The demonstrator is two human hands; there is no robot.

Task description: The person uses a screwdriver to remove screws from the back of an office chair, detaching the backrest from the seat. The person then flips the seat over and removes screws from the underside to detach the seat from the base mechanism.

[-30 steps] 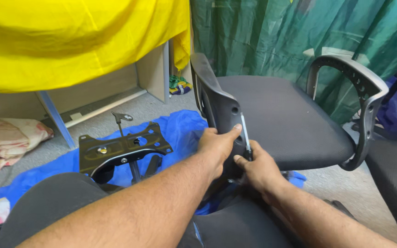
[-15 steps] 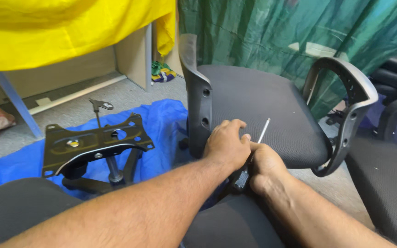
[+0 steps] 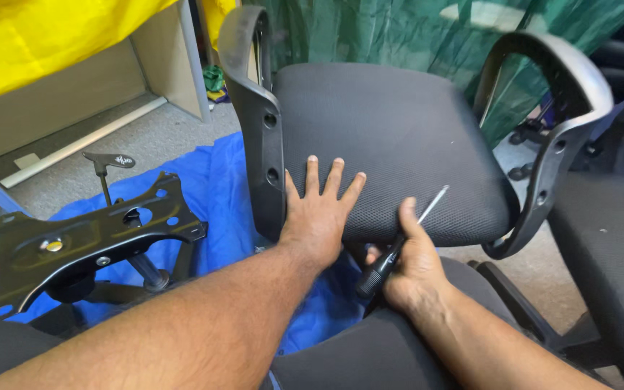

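presently the left hand [image 3: 319,209] lies flat, fingers spread, on the front edge of the black mesh seat cushion [image 3: 391,137], gripping nothing. the right hand [image 3: 413,263] sits just below that front edge, closed round the dark handle of a screwdriver [image 3: 399,244], its shaft angled up over the cushion. armrest [image 3: 254,108] stands at the cushion's left side with two open holes showing, no screw heads visible there; a second armrest [image 3: 565,115] is at its right. left of the cushion, on a blue sheet [image 3: 218,195], the metal seat plate [image 3: 88,238] on its base stands unattached.
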